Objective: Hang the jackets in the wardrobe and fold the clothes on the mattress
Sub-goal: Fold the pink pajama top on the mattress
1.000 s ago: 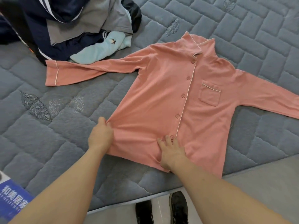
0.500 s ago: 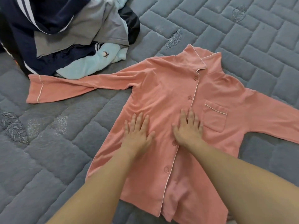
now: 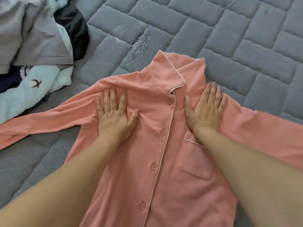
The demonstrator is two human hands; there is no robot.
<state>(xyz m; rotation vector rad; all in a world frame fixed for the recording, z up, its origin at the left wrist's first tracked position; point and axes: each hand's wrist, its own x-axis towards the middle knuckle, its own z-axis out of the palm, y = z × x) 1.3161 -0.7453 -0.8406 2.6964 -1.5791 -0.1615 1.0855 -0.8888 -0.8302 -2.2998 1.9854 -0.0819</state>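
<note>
Both hands' grip holds nothing: left hand (image 3: 114, 114) and right hand (image 3: 205, 107) press flat on pink shirt (image 3: 164, 169), spread buttoned on mattress (image 3: 229, 38). Unfolded yet; clothes pile (image 3: 32, 46) waits.

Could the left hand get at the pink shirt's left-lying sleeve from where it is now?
Probably yes: the left hand lies flat on the pink shirt beside that sleeve, with nothing lying over it.

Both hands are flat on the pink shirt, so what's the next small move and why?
Probably fold the left sleeve across the chest. The pink shirt lies buttoned and face up, left hand and right hand pressing near the shoulders, both sleeves spread out.
</note>
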